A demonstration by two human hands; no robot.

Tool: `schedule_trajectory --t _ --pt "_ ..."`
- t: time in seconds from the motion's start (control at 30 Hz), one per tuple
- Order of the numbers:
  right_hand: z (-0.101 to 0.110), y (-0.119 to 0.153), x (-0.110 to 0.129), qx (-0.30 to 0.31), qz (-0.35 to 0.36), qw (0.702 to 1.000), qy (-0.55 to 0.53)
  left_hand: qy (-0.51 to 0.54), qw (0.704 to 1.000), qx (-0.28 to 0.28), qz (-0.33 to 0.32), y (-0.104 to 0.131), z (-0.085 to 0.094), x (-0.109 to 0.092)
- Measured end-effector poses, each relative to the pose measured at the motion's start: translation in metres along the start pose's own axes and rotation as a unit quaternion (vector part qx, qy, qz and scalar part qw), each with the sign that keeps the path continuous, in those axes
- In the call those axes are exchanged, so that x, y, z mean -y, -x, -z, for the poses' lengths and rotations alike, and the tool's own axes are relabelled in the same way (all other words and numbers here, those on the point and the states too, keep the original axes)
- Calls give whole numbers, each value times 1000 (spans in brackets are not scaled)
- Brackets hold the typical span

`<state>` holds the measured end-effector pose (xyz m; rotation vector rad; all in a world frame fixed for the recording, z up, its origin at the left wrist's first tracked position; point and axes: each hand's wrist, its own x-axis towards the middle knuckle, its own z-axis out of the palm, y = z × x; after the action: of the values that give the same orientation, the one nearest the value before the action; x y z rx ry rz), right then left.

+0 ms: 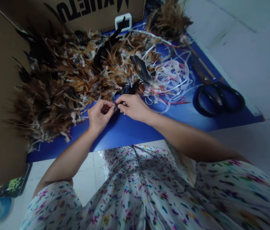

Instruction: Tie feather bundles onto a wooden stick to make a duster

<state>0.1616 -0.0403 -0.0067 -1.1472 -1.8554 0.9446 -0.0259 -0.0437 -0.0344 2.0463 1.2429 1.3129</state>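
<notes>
My left hand (101,115) and my right hand (133,107) meet fingertip to fingertip over the front part of the blue table. Both are closed in a pinch on a small bunch of dark feathers (135,87), whose tips stick out behind my right hand. A small pale end of the bunch shows between the fingertips; its detail is too small to make out. Just beyond the hands lies a wide heap of brown and black feathers (82,70), many in small tied bunches. To the right of my right hand sits a tangle of white and red string (173,80).
Black-handled scissors (218,99) lie on the blue table (125,134) at right, beside a thin wooden stick (203,64). A cardboard box (96,19) stands behind, with a small white-framed device (123,22) before it. More cardboard (1,95) walls the left side.
</notes>
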Motion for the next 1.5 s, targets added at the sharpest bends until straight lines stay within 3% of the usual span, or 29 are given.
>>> schedule_trajectory --t 0.43,0.73,1.23,1.5 --pt "-4 -10 -10 27 -26 998 -40 36 999 -10 12 0 0 -4" --pt "-3 -5 -1 -8 5 1000 12 44 998 -25 20 -1 0 -5" --pt "1 9 5 -43 91 990 97 148 980 -34 129 -7 -1 -5" --pt "6 12 6 -32 107 987 111 161 978 -35 126 -8 2 -8"
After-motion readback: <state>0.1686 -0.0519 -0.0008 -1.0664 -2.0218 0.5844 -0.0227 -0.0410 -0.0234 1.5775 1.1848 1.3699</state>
